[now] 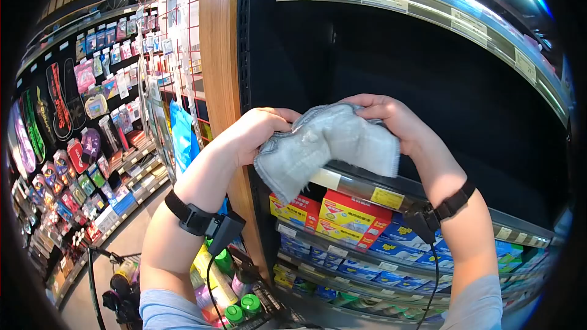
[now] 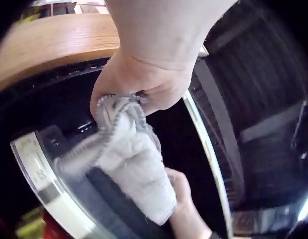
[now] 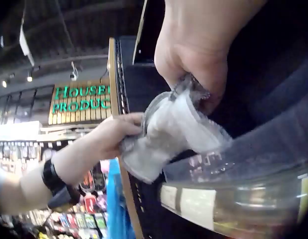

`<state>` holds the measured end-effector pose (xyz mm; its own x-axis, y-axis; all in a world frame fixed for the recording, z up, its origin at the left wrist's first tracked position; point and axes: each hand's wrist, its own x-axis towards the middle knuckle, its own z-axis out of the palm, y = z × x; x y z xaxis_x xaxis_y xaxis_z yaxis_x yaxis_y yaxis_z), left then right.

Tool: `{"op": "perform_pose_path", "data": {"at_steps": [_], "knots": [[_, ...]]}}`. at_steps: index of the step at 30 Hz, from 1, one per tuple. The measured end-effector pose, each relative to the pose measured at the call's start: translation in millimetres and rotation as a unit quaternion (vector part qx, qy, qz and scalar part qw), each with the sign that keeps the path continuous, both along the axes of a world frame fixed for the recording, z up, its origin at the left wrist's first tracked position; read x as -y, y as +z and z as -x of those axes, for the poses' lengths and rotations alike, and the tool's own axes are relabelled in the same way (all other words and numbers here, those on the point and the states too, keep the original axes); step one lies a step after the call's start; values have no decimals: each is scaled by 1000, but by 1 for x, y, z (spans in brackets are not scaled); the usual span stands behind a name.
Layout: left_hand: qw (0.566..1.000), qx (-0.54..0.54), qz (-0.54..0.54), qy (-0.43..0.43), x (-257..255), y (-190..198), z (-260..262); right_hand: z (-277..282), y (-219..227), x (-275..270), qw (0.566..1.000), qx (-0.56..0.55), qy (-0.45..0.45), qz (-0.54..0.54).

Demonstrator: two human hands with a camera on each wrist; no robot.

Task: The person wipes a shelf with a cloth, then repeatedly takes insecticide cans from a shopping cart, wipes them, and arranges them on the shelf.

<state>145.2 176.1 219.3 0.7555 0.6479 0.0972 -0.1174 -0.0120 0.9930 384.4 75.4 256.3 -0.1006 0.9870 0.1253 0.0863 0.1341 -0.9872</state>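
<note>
A whitish-grey cloth (image 1: 330,137) with a stitched grey edge hangs between both hands, in front of a dark shelf bay. My left hand (image 1: 260,131) grips its left part, fingers curled into the fabric. At the other end my right hand (image 1: 391,119) pinches the upper edge, and loose folds droop below. The left wrist view shows the cloth (image 2: 134,164) bunched under the left hand (image 2: 144,84). In the right wrist view, the right hand (image 3: 199,64) holds a gathered corner of the cloth (image 3: 169,124).
A black shelf board with a price-tag rail (image 1: 354,189) runs just below the cloth. Red-and-yellow boxes (image 1: 348,217) and blue packs (image 1: 397,244) fill lower shelves. A wooden post (image 1: 220,43) stands left. Below is a basket (image 1: 263,311) with green-capped bottles (image 1: 249,303).
</note>
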Motion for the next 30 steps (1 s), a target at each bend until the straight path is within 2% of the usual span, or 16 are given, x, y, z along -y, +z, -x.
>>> {"op": "perform_pose_path", "data": {"at_steps": [3, 5, 7, 8, 9, 11, 13, 14, 15, 17, 18, 23, 25, 26, 29, 30], "knots": [[994, -42, 63, 78, 39, 2, -5, -7, -5, 31, 1000, 14, 3, 3], [991, -63, 87, 78, 58, -4, -8, -7, -12, 51, 1000, 12, -13, 8], [999, -39, 32, -9, 83, -19, -15, -7, -23, 73, 992, 89, -83, -29], [989, -123, -77, 7, 91, -35, -19, -8, -34, 82, 982, 131, -112, -76], [983, -165, -77, 18, 103, -49, -27, -4, -42, 100, 980, 139, -108, -93], [940, -226, -235, 102, 127, -84, -41, -4, -74, 129, 937, 245, -133, -212], [961, -119, -204, 144, 151, -135, -56, 1, -111, 162, 909, 307, -107, -260], [972, -101, -145, 152, 166, -150, -60, 4, -129, 179, 902, 323, -77, -276], [992, -13, -56, 108, 168, -179, -64, 6, -145, 195, 894, 338, -47, -291], [983, 81, 122, 110, 198, -191, -65, -1, -175, 222, 922, 312, -17, -226], [978, 126, 141, 83, 210, -196, -64, -5, -185, 232, 953, 250, -28, -170], [933, 180, 302, 73, 260, -244, -50, -31, -252, 249, 973, 105, -174, -105], [917, 166, 354, 74, 287, -261, -43, -32, -284, 248, 992, -75, -103, -6], [923, 155, 345, 70, 302, -264, -40, -32, -300, 246, 976, -209, 16, 54], [909, 131, 385, 90, 340, -299, -23, -13, -328, 260, 961, -197, 54, 187], [879, 175, 435, 84, 350, -315, -9, -1, -338, 262, 979, -166, 32, 117]]}}
